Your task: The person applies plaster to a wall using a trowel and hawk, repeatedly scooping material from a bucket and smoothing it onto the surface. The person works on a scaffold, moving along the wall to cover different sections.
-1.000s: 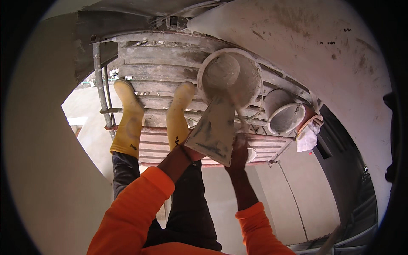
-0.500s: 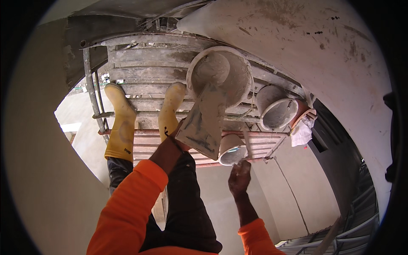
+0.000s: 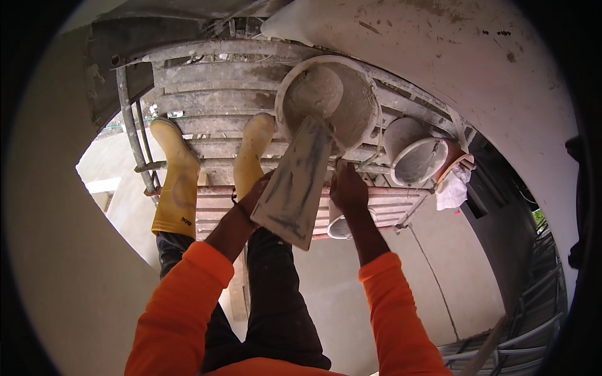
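Note:
My left hand [image 3: 256, 191] is closed on a long plastering float [image 3: 293, 188], its fingers mostly hidden behind the board. Grey plaster smears streak the board's face, and its far end reaches over the rim of a large round bucket [image 3: 282, 103]. Inside that bucket lies wet grey plaster [image 3: 357, 100] with a rounded heap on the left. Just right of the float, my right hand [image 3: 348, 187] is closed around what appears to be a small trowel; its handle is inside the fist and its blade is hard to make out near the bucket's rim.
I stand in yellow boots [image 3: 175, 182] on a slatted scaffold platform [image 3: 213, 103] with gaps between its planks. At right stand a smaller bucket [image 3: 401, 135] and a reddish bucket with a white cloth [image 3: 453, 191]. Another bucket [image 3: 339, 227] sits lower, partly behind my right arm.
My right hand has moved up and forward from beside the lower bucket to the float's far end. The float has turned slightly more lengthwise, and less plaster shows on it.

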A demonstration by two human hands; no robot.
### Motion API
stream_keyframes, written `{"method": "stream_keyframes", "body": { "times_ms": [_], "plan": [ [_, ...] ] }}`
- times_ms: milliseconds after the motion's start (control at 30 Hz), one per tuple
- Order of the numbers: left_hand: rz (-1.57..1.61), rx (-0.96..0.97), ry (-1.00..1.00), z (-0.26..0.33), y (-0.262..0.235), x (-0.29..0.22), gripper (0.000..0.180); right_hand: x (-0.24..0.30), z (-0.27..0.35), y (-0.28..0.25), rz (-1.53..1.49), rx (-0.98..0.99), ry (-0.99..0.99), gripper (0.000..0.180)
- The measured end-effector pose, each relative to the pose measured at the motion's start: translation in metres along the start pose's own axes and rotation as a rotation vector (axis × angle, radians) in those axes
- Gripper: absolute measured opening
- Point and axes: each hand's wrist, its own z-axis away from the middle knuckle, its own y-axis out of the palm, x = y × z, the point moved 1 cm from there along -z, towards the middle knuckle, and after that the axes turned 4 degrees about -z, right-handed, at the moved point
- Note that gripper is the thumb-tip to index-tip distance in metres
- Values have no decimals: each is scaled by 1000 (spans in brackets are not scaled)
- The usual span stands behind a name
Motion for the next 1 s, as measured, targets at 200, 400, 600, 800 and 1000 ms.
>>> {"method": "stream_keyframes", "body": {
  "times_ms": [200, 400, 600, 800, 1000],
  "plan": [
    [55, -134, 89, 74, -47, 4, 46, -9, -63, -24, 241, -55, 74, 25],
    [-259, -260, 267, 121, -89, -15, 43, 20, -195, -27, 135, 124, 335, 25],
    [89, 0, 250, 98, -73, -63, 49, 63, -157, 5, 299, 149, -37, 22],
    [179, 47, 249, 88, -69, -75, 45, 23, -106, -32, 425, 150, -66, 23],
    [-789, -167, 436, 86, -72, -98, 39, 9, -137, 31, 292, 119, 176, 22]
  ]
}}
